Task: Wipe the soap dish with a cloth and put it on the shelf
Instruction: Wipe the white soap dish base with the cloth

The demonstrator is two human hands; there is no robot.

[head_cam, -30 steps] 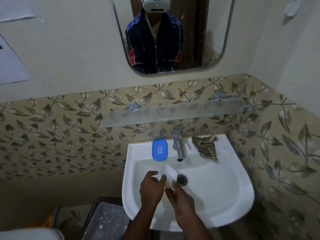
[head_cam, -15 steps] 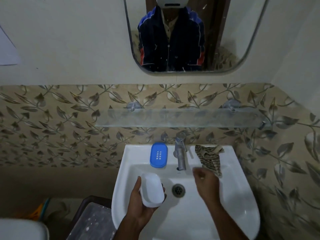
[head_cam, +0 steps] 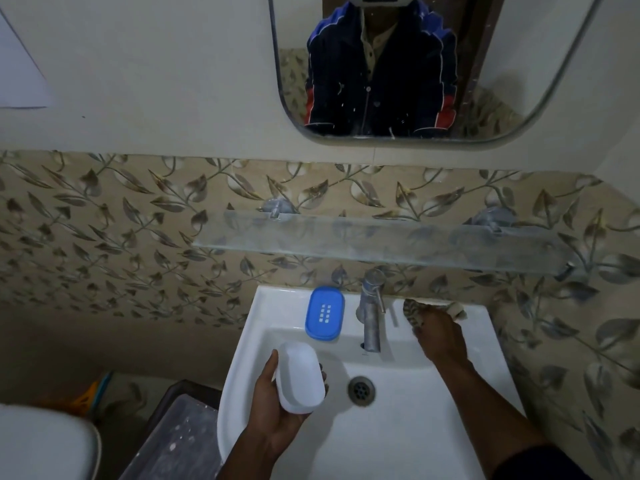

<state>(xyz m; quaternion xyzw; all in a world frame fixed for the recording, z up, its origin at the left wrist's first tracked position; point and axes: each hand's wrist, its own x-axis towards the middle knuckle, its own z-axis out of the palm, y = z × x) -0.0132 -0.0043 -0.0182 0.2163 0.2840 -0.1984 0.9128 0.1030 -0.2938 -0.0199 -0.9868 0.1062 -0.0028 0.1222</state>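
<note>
Hiding most of the striped cloth (head_cam: 414, 311), right hand (head_cam: 438, 336) covers it, grasp unclear; left hand (head_cam: 277, 407) cups white soap dish (head_cam: 300, 375) over white sink (head_cam: 398, 431); glass shelf (head_cam: 381, 242) above.

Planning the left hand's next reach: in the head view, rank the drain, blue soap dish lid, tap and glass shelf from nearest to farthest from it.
From the left hand:
1. Drain, just to its right in the basin.
2. Blue soap dish lid, on the sink's back ledge.
3. Tap, right of the lid.
4. Glass shelf, on the wall above.
</note>
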